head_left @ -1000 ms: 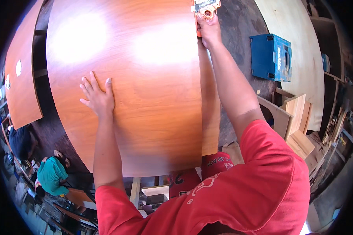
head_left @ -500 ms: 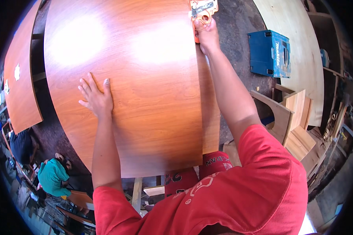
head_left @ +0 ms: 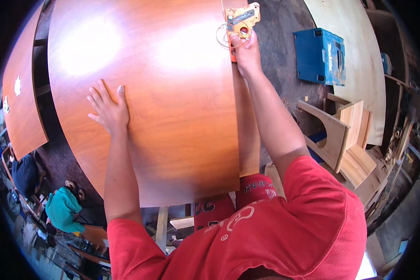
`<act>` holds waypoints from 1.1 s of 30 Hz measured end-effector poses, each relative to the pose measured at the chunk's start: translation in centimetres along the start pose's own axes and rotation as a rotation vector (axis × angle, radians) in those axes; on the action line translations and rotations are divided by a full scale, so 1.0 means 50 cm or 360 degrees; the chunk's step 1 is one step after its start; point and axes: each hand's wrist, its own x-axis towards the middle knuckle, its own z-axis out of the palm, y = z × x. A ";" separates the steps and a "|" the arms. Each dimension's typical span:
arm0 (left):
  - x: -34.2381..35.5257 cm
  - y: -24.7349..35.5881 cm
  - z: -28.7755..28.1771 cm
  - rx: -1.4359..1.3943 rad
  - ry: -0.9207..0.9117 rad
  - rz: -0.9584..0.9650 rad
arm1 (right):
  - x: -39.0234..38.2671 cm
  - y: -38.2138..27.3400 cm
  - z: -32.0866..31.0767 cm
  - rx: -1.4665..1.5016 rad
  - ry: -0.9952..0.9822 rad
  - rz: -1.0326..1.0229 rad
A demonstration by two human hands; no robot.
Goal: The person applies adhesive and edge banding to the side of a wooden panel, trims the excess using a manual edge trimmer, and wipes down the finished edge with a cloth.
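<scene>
- The left hand (head_left: 111, 111) lies palm down on the wood-grain panel (head_left: 177, 130), left of the middle of the frame; its fingers are spread wide and grip nothing.
- The right hand (head_left: 247, 57), near the top of the frame and right of centre, has its fingers closed around an orange edge trimmer (head_left: 241, 17).
- The trimmer sits at the panel's right edge, and a thin curled strip (head_left: 217, 35) loops out beside it, over the panel.
- The panel fills the upper middle of the frame, with two bright patches of glare on its glossy reddish-brown face.
- A narrower board (head_left: 250, 140) of similar colour shows along the panel's right side, below the right hand.
- At upper right stands a blue tool case (head_left: 318, 57), just beside a pale wooden sheet (head_left: 359, 51).
- Below the case are joined pieces of light wood (head_left: 352, 158), one with a curved cut-out.
- Another reddish-brown panel (head_left: 25, 102) lies at the left edge of the frame.
- At lower left are two other people, one in a teal shirt (head_left: 63, 210), one in dark clothing (head_left: 25, 175).
</scene>
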 end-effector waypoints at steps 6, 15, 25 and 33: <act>0.000 -0.002 -0.002 -0.0003 0.0019 0.0016 | -0.062 -0.001 -0.013 -0.0042 0.0026 0.0002; -0.001 -0.003 0.003 -0.0062 -0.0005 -0.0006 | -0.163 0.000 -0.044 0.0067 -0.0014 0.0186; -0.004 -0.002 0.001 -0.0097 0.0005 -0.0009 | -0.241 0.006 -0.069 0.0084 0.0028 0.0172; 0.001 -0.002 0.001 -0.0096 -0.0014 -0.0003 | -0.315 0.021 -0.099 -0.0165 0.0077 0.0119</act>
